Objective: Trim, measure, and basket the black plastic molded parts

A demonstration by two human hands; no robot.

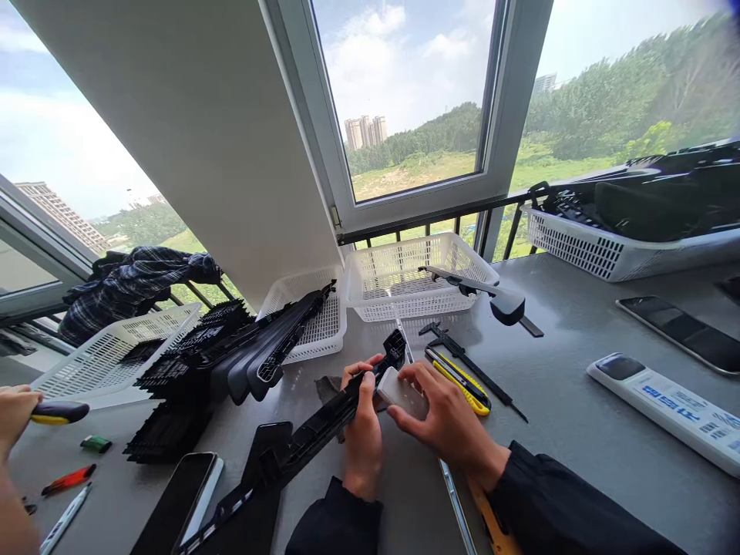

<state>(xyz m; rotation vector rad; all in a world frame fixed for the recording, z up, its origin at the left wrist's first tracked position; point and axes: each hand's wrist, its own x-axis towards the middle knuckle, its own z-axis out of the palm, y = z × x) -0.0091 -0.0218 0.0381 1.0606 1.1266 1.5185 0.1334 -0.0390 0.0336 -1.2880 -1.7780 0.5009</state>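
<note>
Facing a white basket (413, 311) at twelve o'clock. Grasping a black strip (317, 426) in the left hand (363, 435), slanting from centre to seven o'clock. Working near a caliper (462, 355) at two o'clock from the right hand (444, 408), nearer a yellow knife (461, 379) at one. Gripping a pale block (400, 391) in the right, beside the strip's upper part.

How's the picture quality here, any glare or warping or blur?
Head view: daylight whitens the clouds; pale sheen on the grey table; black parts lose detail in their darkest areas; window frames lean and look stretched, likely wide-angle distortion; top right corner hazy, with a dark bluish patch.
</note>
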